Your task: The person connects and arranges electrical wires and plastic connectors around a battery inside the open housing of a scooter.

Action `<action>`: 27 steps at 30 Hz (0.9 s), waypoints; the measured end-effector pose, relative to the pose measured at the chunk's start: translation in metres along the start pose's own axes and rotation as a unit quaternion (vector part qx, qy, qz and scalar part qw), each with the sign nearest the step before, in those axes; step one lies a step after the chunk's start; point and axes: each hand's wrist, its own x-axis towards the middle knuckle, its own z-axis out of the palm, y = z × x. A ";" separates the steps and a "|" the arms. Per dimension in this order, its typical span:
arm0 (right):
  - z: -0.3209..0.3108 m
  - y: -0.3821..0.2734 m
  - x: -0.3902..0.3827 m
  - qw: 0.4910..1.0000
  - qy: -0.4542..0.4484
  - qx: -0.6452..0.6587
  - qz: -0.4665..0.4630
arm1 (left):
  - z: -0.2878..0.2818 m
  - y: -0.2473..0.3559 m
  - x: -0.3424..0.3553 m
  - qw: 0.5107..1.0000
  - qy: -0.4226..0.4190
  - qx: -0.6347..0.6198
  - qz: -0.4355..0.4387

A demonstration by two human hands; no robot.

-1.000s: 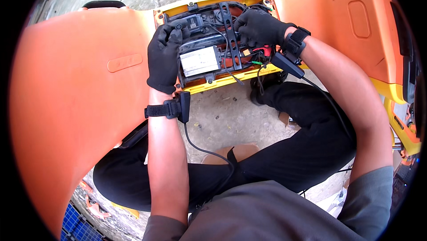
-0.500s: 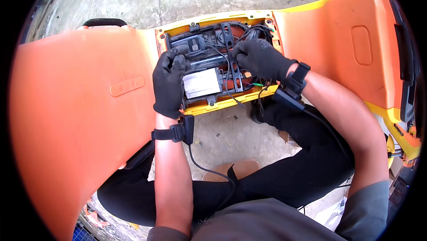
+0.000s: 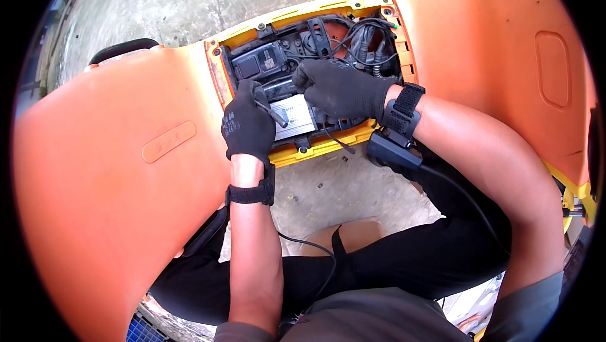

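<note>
Short dark rod (image 3: 274,114) sits over the silver box (image 3: 302,118) by the near-left corner of the open bay, left hand (image 3: 249,120) curled closed around it. Right hand (image 3: 341,91) is balled up over mid-bay, just right of the rod; can't tell if it grips anything. Black module (image 3: 260,61) at the bay's far-left corner, perforated bracket (image 3: 320,38) off the far edge, cables (image 3: 365,42) toward far-right, yellow rim (image 3: 325,154) along the near edge.

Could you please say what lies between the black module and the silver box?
In the head view, a dark tube, partly hidden, runs between the black module and the silver box.
</note>
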 end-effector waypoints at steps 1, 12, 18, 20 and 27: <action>0.000 0.000 0.000 1.000 -0.016 0.024 0.007 | 0.000 0.000 0.001 1.000 -0.012 0.013 -0.007; 0.010 0.022 -0.012 0.978 0.196 -0.064 -0.041 | -0.020 0.027 0.002 0.895 -0.008 -0.443 0.061; -0.006 0.036 -0.048 0.957 0.258 -0.132 -0.022 | -0.069 0.042 -0.003 0.881 -0.254 -0.384 0.111; -0.013 0.038 -0.055 0.975 0.216 -0.059 0.000 | -0.078 0.044 -0.010 0.862 -0.340 -0.355 0.122; -0.025 0.030 -0.052 0.995 0.101 0.000 0.013 | -0.036 0.022 0.015 0.972 -0.134 -0.054 0.187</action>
